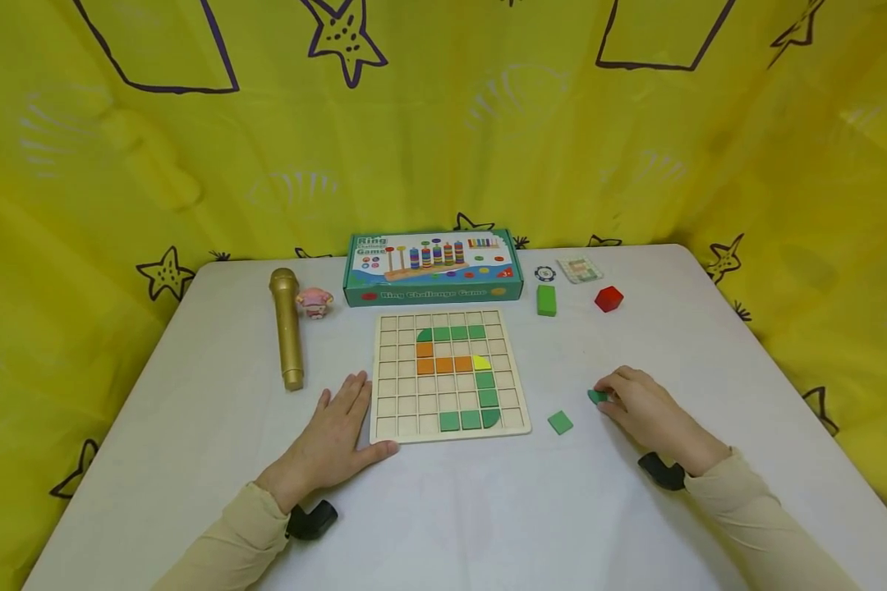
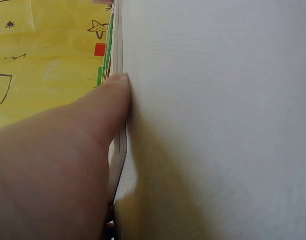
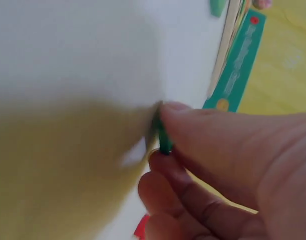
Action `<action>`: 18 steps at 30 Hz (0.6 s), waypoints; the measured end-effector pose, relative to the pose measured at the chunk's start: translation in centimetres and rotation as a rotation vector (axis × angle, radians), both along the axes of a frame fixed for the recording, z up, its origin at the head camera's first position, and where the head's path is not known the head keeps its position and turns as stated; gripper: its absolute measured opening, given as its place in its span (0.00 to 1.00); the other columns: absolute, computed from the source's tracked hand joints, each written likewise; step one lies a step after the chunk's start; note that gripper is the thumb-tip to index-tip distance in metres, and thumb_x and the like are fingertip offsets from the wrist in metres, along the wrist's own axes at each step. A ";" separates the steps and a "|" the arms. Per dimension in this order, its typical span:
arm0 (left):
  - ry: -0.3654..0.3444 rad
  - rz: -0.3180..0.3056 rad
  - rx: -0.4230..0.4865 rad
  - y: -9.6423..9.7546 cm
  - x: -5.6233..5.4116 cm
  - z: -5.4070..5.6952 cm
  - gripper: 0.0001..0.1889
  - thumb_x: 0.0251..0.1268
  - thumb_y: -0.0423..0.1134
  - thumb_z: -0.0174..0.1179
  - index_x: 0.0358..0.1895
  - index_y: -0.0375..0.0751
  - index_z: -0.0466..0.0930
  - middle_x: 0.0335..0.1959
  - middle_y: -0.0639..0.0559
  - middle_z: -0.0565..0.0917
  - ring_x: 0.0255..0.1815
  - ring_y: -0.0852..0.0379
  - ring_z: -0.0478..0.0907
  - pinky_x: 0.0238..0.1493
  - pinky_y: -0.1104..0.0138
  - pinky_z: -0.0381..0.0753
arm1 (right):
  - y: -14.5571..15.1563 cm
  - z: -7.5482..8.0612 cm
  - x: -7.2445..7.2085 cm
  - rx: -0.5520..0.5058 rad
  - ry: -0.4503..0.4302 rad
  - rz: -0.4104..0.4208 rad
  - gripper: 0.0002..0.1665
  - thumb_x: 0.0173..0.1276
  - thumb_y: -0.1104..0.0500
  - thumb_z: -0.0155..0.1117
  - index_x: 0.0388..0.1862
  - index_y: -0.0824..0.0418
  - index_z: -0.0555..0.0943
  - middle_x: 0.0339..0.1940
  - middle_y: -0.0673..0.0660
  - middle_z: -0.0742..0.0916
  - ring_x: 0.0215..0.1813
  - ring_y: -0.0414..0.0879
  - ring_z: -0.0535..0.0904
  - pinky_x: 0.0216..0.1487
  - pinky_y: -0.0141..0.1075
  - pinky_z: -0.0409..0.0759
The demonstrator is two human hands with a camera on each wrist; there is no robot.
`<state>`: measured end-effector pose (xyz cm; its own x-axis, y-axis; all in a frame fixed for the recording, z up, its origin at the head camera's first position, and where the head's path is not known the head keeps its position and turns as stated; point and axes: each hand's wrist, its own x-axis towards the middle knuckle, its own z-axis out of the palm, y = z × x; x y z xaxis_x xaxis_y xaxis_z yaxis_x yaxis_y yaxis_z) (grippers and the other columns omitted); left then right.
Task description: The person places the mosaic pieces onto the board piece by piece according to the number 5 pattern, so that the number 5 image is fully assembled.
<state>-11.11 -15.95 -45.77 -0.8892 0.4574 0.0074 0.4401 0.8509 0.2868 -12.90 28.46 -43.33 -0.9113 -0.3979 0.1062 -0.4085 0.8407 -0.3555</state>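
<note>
A wooden grid board [image 1: 406, 406] lies mid-table, with green, orange and yellow tiles set in some of its squares. My left hand [image 1: 333, 443] rests flat at the board's lower left corner, fingers along its left side and thumb [image 2: 113, 97] against its near edge. To the right of the board, my right hand [image 1: 646, 414] pinches a small green tile [image 1: 597, 396] between thumb and fingers, close to the tabletop. In the right wrist view the green tile [image 3: 164, 137] is partly hidden by the fingers. Another green tile [image 1: 560, 423] lies loose between board and right hand.
Behind the board stands a ring game box [image 1: 432, 271]. A gold microphone [image 1: 288, 328] and a pink figurine [image 1: 314, 302] are at left. At back right lie a green block [image 1: 546, 300], a poker chip [image 1: 544, 273], a patterned card [image 1: 580, 269] and a red block [image 1: 609, 299].
</note>
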 end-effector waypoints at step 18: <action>-0.007 0.003 0.008 0.0 -0.1 -0.1 0.53 0.64 0.70 0.52 0.73 0.23 0.52 0.75 0.32 0.52 0.76 0.38 0.46 0.69 0.39 0.47 | -17.7 0.3 -0.2 -0.093 0.061 0.394 0.06 0.63 0.56 0.72 0.37 0.56 0.85 0.36 0.46 0.83 0.42 0.42 0.76 0.46 0.34 0.76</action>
<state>-11.22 -15.97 -45.86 -0.8907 0.4546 0.0044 0.4353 0.8500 0.2968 -13.13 10.78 -43.03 -0.6822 -0.7012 0.2072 -0.7153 0.5811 -0.3882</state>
